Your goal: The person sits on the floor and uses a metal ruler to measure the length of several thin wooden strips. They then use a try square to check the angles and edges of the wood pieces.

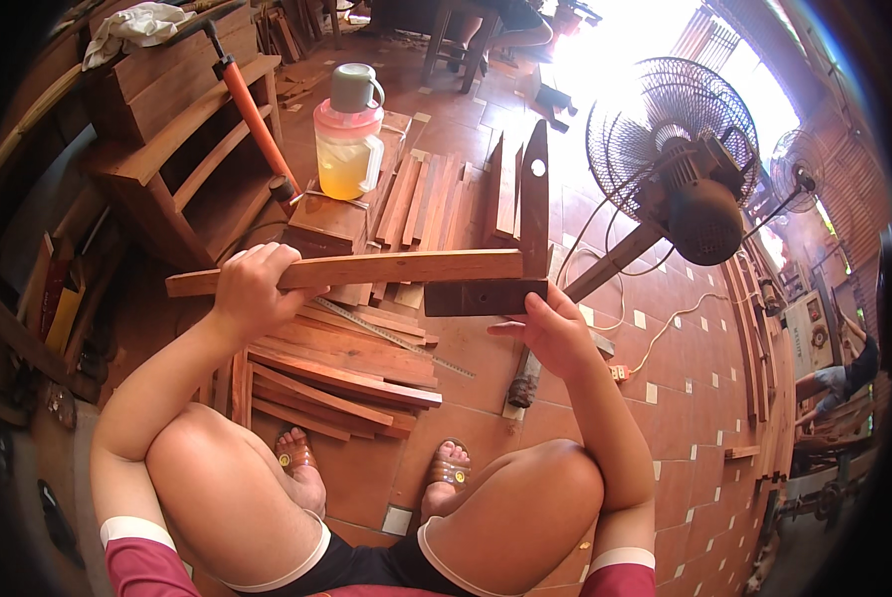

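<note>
My left hand [251, 291] is closed around a long reddish-brown wooden strip [406, 267], held nearly level in front of me. With my right hand [557, 333] I grip the dark stock of a carpenter's square [476, 298], thumb on its end. The square's long blade, with a hole near its tip, points away from me. The strip's right end meets the blade at the corner, just above the stock. Below my hands a steel ruler [386, 334] lies across stacked wooden strips [336, 353].
A jug of yellow liquid [346, 149] topped with a cup stands on a wooden block. An orange hand pump [255, 124] leans by a wooden cabinet at left. To the right are a standing fan [673, 149], cables and a socket [620, 372]. Another person [834, 383] is at far right.
</note>
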Demonstrator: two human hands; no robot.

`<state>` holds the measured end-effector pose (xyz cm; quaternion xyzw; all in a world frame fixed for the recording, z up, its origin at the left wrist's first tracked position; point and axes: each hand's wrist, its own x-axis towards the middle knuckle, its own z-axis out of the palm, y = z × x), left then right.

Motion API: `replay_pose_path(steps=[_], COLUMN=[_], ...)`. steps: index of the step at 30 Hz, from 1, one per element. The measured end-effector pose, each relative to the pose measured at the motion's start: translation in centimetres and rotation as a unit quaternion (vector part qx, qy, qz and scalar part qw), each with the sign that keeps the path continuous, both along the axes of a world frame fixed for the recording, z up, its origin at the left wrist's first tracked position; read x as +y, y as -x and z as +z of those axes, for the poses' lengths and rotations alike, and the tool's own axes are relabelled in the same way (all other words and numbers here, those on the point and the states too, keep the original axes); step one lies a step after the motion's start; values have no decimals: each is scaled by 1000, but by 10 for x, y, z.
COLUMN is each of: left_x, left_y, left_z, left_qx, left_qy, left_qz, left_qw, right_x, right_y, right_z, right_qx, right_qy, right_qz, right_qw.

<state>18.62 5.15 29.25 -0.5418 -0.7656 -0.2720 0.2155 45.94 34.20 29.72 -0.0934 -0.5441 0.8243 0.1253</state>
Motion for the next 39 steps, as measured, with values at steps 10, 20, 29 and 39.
replay_pose_path(steps=[10, 20, 29, 39], left_x=[-4, 13, 26, 19], left_y=[6, -12, -17, 3], left_z=[-5, -12, -28, -70], left_qx=[-5, -209, -485, -583], left_qy=[14, 135, 253, 208], left_qz=[-22, -83, -168, -241], left_qw=[1000, 965, 820, 747], right_x=[-1, -10, -26, -30], right_y=[-1, 5, -2, 24], right_z=[6, 21, 63, 114], right_qx=[-14, -48, -81, -53], right_qy=[-12, -94, -173, -192], right_qz=[28, -156, -199, -230], right_qw=[999, 982, 961, 953])
